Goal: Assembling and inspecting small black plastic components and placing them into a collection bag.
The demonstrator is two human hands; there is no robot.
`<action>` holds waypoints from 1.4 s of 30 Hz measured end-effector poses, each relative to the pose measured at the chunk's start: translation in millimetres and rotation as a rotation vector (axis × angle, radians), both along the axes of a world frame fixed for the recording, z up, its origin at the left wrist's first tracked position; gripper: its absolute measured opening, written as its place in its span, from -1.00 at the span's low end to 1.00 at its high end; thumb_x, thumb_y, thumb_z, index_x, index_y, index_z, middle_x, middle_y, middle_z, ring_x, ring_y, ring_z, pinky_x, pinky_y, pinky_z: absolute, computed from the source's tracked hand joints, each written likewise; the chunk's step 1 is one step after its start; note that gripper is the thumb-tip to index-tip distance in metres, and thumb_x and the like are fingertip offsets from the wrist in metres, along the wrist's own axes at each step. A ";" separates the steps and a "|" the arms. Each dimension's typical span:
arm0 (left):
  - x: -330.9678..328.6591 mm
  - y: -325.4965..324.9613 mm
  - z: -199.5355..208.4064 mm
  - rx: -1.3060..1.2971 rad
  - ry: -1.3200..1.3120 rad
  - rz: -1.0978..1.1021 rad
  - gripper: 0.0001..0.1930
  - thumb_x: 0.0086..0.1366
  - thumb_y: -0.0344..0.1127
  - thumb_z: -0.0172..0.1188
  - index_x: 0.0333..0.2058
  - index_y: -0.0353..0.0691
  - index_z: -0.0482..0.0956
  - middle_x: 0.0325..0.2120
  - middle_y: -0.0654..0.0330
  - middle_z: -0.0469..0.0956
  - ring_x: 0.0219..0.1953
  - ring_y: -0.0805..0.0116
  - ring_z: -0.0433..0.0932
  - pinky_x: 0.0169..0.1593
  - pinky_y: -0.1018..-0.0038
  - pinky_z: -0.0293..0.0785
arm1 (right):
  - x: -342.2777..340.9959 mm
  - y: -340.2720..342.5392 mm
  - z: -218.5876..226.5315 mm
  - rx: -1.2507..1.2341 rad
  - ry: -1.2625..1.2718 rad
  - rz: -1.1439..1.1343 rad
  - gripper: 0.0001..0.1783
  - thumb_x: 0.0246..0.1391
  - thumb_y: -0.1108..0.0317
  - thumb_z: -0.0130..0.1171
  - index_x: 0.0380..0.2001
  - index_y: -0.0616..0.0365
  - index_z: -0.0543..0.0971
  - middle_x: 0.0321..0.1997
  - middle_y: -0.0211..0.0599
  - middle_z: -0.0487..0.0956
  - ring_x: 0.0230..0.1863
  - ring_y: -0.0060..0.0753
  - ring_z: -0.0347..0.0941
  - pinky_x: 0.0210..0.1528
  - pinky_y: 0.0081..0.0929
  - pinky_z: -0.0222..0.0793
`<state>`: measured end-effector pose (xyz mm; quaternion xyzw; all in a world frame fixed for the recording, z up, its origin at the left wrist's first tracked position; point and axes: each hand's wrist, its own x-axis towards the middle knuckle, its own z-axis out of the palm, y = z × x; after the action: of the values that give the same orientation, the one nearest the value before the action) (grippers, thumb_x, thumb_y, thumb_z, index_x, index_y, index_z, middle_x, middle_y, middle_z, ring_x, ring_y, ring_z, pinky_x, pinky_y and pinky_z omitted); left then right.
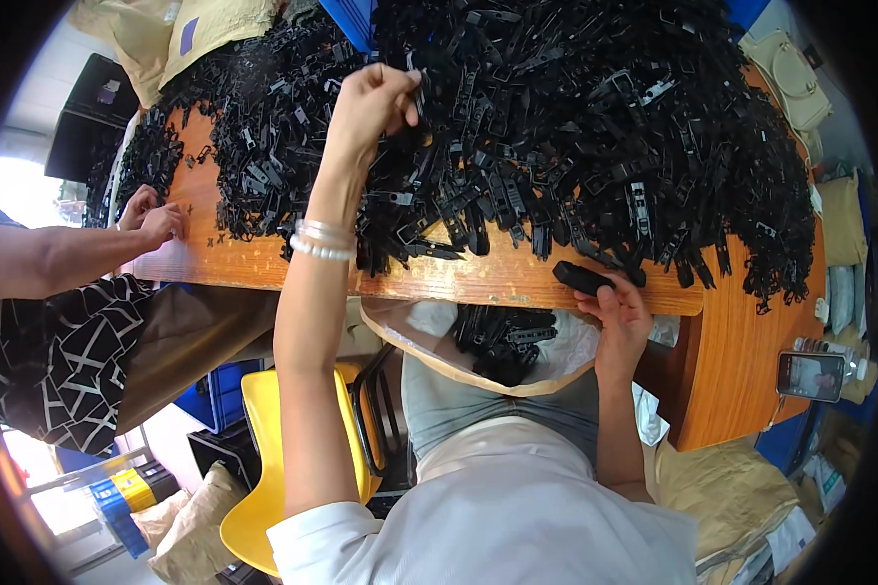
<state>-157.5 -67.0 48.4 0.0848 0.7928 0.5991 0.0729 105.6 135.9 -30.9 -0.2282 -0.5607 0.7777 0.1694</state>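
A wide heap of small black plastic parts (pixel 595 146), some with metal bits, covers much of the wooden table (pixel 439 283). My left hand (pixel 369 102), with pale beaded bracelets at the wrist, reaches over the heap. Its fingers are pinched together at a thin piece that I cannot make out. At the table's front edge my right hand (pixel 619 317) holds an elongated black plastic part (pixel 580 278) between thumb and fingers. Below the edge, over my lap, gapes a brown paper bag (pixel 439 369) with a pale lining. Several black parts (pixel 505 341) lie inside it.
A co-worker's hands (pixel 151 216) rest at the table's left end by small parts. Left of me stands a yellow chair (pixel 263 468). At right are a phone (pixel 812 375) on a stand and paper sacks (pixel 727 497). Blue bins (pixel 349 21) edge the heap's far side.
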 end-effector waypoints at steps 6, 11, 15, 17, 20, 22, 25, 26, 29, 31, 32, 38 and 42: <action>77.7 -2.9 4.2 0.570 -0.309 -0.404 -0.67 0.09 -0.46 0.07 -0.13 -0.41 0.35 -0.39 -0.05 0.52 -0.58 0.49 0.50 -0.55 0.74 0.42 | -3.4 -2.2 28.6 0.050 0.149 0.115 -0.71 0.00 0.41 0.09 -0.21 0.35 0.41 -0.38 -0.17 0.52 -0.43 -0.41 0.49 -0.39 -0.56 0.43; 135.3 14.0 -3.3 0.646 -0.290 -0.410 -0.42 -0.06 -0.66 0.08 0.01 -0.37 0.19 -0.28 0.02 0.48 -0.34 0.41 0.51 -0.28 0.63 0.46 | -12.3 -13.5 51.8 0.016 0.316 0.279 -0.74 -0.02 0.46 0.09 -0.24 0.39 0.42 -0.34 -0.09 0.51 -0.42 -0.32 0.51 -0.42 -0.50 0.49; 165.1 25.3 -9.0 0.505 -0.123 -0.329 -0.57 -0.06 -0.73 0.07 -0.14 -0.35 0.32 -0.28 0.02 0.48 -0.32 0.43 0.51 -0.35 0.68 0.47 | -8.6 -21.6 59.1 -0.007 0.291 0.315 -0.74 -0.03 0.48 0.08 -0.24 0.40 0.42 -0.35 -0.07 0.51 -0.44 -0.30 0.52 -0.42 -0.49 0.50; 170.9 23.8 -11.7 0.310 0.004 -0.378 -0.71 0.01 -0.71 -0.01 -0.25 -0.35 0.44 -0.19 0.06 0.47 -0.22 0.38 0.51 -0.26 0.63 0.48 | -5.9 -25.8 61.2 -0.041 0.280 0.274 -0.77 -0.03 0.59 0.05 -0.24 0.43 0.40 -0.37 -0.04 0.52 -0.38 -0.32 0.52 -0.30 -0.52 0.47; 182.0 20.6 -4.3 0.030 0.245 -0.448 -0.61 -0.02 -0.71 0.01 -0.14 -0.37 0.41 -0.14 0.05 0.46 -0.14 0.38 0.48 -0.17 0.61 0.43 | -3.2 -28.7 61.9 0.064 0.246 0.233 -0.76 -0.04 0.60 0.07 -0.25 0.43 0.39 -0.31 -0.05 0.52 -0.36 -0.36 0.52 -0.28 -0.55 0.47; 184.8 19.2 1.8 0.047 0.220 -0.458 -0.53 -0.03 -0.69 0.02 -0.06 -0.33 0.38 -0.12 0.08 0.46 -0.12 0.38 0.47 -0.11 0.58 0.39 | -1.5 -29.7 63.7 0.092 0.230 0.221 -0.77 -0.04 0.60 0.07 -0.26 0.44 0.40 -0.29 -0.06 0.51 -0.36 -0.37 0.52 -0.27 -0.56 0.48; 186.7 17.7 1.7 -0.073 0.420 -0.506 -0.54 -0.03 -0.63 0.09 -0.06 -0.33 0.39 -0.12 0.04 0.45 -0.10 0.35 0.45 -0.07 0.52 0.35 | 0.3 -30.6 62.9 0.190 0.217 0.211 -0.77 -0.04 0.59 0.07 -0.25 0.43 0.41 -0.31 -0.08 0.51 -0.37 -0.38 0.51 -0.29 -0.57 0.46; 189.3 19.0 -1.9 -0.017 0.327 -0.465 -0.55 -0.03 -0.59 0.13 -0.08 -0.34 0.39 -0.14 0.03 0.46 -0.12 0.33 0.47 -0.07 0.51 0.35 | 1.0 -30.2 61.4 0.261 0.218 0.214 -0.75 -0.04 0.57 0.07 -0.23 0.42 0.41 -0.36 -0.08 0.52 -0.39 -0.38 0.51 -0.32 -0.57 0.45; 191.5 18.5 -3.0 -0.012 0.170 -0.458 -0.57 -0.02 -0.50 0.18 -0.10 -0.38 0.38 -0.19 -0.04 0.47 -0.15 0.16 0.47 -0.08 0.44 0.35 | 0.0 -23.9 56.6 0.665 0.298 0.295 -0.68 -0.07 0.57 0.10 -0.17 0.38 0.42 -0.25 -0.12 0.48 -0.28 -0.42 0.46 -0.27 -0.62 0.40; 189.5 17.2 -6.0 -0.076 0.205 -0.499 -0.59 0.00 -0.46 0.18 -0.12 -0.41 0.38 -0.27 -0.13 0.47 -0.22 -0.01 0.47 -0.16 0.37 0.38 | -7.6 -20.4 66.0 0.811 0.326 0.271 -0.68 -0.06 0.55 0.10 -0.16 0.35 0.42 -0.19 -0.14 0.45 -0.23 -0.42 0.43 -0.26 -0.63 0.38; 191.4 17.6 -4.8 -0.075 0.201 -0.497 -0.59 0.00 -0.46 0.18 -0.12 -0.41 0.38 -0.27 -0.13 0.47 -0.22 -0.01 0.47 -0.16 0.37 0.38 | -9.4 -20.0 70.8 0.961 0.353 0.243 -0.68 -0.06 0.53 0.10 -0.15 0.32 0.43 -0.13 -0.15 0.41 -0.17 -0.43 0.40 -0.25 -0.64 0.37; 195.8 15.5 -6.6 -0.056 0.244 -0.479 -0.63 -0.04 -0.46 0.23 -0.19 -0.40 0.44 -0.38 -0.02 0.52 -0.35 0.20 0.54 -0.27 0.51 0.41 | -5.3 -20.9 52.2 0.796 0.275 0.344 -0.66 0.01 0.36 0.08 -0.14 0.30 0.44 -0.17 -0.18 0.39 -0.22 -0.46 0.37 -0.28 -0.65 0.34; 197.8 11.0 -8.2 -0.009 0.169 -0.512 -0.62 -0.01 -0.43 0.22 -0.17 -0.40 0.44 -0.39 0.02 0.54 -0.36 0.28 0.55 -0.29 0.52 0.42 | -4.7 -14.0 51.8 0.737 0.234 0.387 -0.66 -0.03 0.37 0.12 -0.17 0.32 0.45 -0.21 -0.20 0.39 -0.26 -0.48 0.35 -0.27 -0.66 0.33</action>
<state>40.3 -56.0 40.1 0.3318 0.7515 0.5485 0.1561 100.9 121.9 20.9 0.0468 -0.8104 0.5636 0.1530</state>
